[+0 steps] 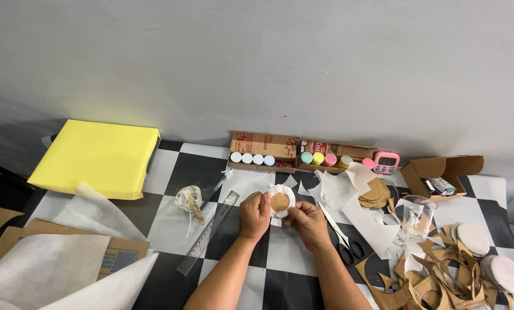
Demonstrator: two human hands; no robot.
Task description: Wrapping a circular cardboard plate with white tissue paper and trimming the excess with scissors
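Both my hands hold one small piece above the checkered table [182, 166]: a brown cardboard disc on a round of white paper [280, 201]. My left hand [254, 214] pinches its left edge with thumb and fingers. My right hand [307, 223] grips its lower right edge. The white paper's rim folds up around the brown disc. Black-handled scissors [344, 240] lie just right of my right hand. A clear ruler [208, 232] lies slanted to the left of my left hand.
Two open boxes of paint bottles [258, 158] [326, 158] stand at the back, next to a pink timer [386, 162]. Cardboard discs [374, 194], a plastic cup [418, 213], cardboard scraps [435, 278] and white-covered discs [473, 238] lie right. A yellow pad [99, 156] and white sheets [56, 261] lie left.
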